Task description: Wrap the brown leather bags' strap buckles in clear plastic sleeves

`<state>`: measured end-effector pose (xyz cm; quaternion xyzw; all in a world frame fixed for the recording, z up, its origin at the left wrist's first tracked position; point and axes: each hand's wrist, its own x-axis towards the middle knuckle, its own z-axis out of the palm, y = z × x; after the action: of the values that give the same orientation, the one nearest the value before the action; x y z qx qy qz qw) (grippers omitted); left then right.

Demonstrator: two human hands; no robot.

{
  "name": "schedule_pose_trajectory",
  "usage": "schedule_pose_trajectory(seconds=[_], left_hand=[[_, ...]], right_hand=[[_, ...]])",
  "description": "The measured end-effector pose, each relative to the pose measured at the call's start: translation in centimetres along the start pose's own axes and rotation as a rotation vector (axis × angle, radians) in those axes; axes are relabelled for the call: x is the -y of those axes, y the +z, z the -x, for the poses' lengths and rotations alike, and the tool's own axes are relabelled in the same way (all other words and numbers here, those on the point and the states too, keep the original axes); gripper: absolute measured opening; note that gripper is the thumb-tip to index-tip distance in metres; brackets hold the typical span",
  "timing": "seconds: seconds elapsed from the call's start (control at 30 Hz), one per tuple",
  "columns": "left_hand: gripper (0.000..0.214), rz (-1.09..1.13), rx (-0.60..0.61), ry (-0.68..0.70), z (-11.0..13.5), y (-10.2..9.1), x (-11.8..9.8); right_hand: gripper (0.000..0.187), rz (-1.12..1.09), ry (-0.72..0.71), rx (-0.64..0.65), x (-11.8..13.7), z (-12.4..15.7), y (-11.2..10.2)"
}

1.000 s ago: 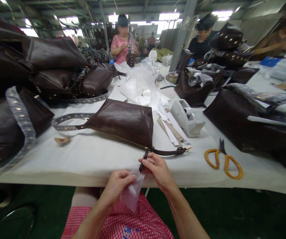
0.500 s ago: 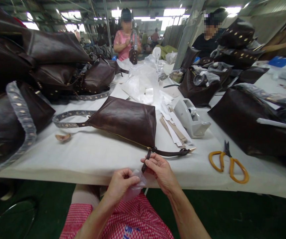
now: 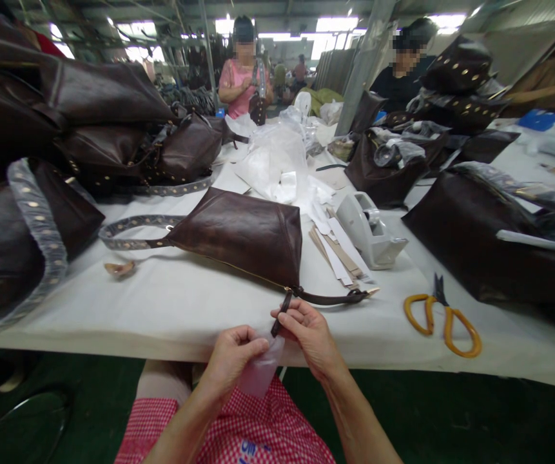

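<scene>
White cloth table (image 3: 171, 309), glossy brown leather bag (image 3: 243, 235), hands pinching zipper pull (image 3: 281, 313), clear film (image 3: 262, 370)

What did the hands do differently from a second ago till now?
Very little. The left hand bunched the clear plastic pouch up in its fingers, so less of it hangs down beside the zipper pull. Nothing was picked up or let go. The right hand keeps pinching the zipper pull. The brown bag, scissors and tape dispenser lie where they were.
</scene>
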<state>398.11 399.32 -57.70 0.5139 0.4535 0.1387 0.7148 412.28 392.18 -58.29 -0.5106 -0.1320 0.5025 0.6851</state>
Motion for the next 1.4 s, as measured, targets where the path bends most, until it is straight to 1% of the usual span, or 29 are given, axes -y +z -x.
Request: schedule_pose_trajectory(seconds=[0.13,0.33,0.57,0.73,0.9,0.97,1.03,1.1,1.17,1.2,1.27,1.33,1.37,1.4], left_hand=[[0.028,0.002,0.031,-0.007,0.0,0.1,0.1],[0.028,0.036,-0.028,-0.012,-0.2,0.4,-0.1],[0.032,0.064,-0.014,-0.025,-0.8,1.0,-0.6],[0.035,0.054,-0.008,-0.007,-1.2,1.3,-0.9],[0.038,0.049,-0.013,0.033,-1.8,1.6,-1.0],[0.034,0.025,-0.017,0.056,-1.9,1.8,-1.0],[0.029,0.007,-0.026,0.080,-1.9,2.0,-1.1],[0.027,0.023,-0.024,0.084,-1.9,2.0,-1.3],[0.029,0.074,0.019,0.032,-1.8,1.8,-1.8],[0.031,0.104,0.053,-0.013,-1.9,1.6,-2.2],[0.038,0.149,0.120,-0.109,-1.9,1.1,-2.9],[0.046,0.169,0.178,-0.186,-2.0,0.7,-3.5],[0.049,0.177,0.203,-0.215,-2.0,0.5,-3.7],[0.051,0.187,0.226,-0.242,-2.1,0.3,-3.9]], right_hand=[[0.040,-0.006,-0.009,-0.002,0.1,0.0,0.1],[0.038,0.015,-0.021,0.012,0.0,0.0,0.0],[0.038,0.011,0.001,0.012,0.0,-0.1,0.0],[0.038,-0.016,0.012,0.040,-0.2,-0.2,-0.1],[0.039,0.001,-0.021,0.066,-0.6,-0.5,0.0],[0.038,0.032,-0.048,0.078,-0.8,-0.6,0.2],[0.033,0.112,-0.092,0.098,-0.8,-0.6,0.1],[0.024,0.306,-0.168,0.100,-0.4,-0.6,-0.4],[0.020,0.603,-0.316,0.029,0.5,-0.6,-1.5],[0.019,0.764,-0.431,-0.020,1.0,-0.7,-2.1],[0.020,1.072,-0.722,-0.079,2.2,-0.9,-3.3],[0.025,1.345,-1.033,-0.056,3.2,-1.4,-4.1],[0.027,1.452,-1.163,-0.037,3.5,-1.7,-4.2],[0.029,1.530,-1.262,-0.035,3.8,-2.0,-4.3]])
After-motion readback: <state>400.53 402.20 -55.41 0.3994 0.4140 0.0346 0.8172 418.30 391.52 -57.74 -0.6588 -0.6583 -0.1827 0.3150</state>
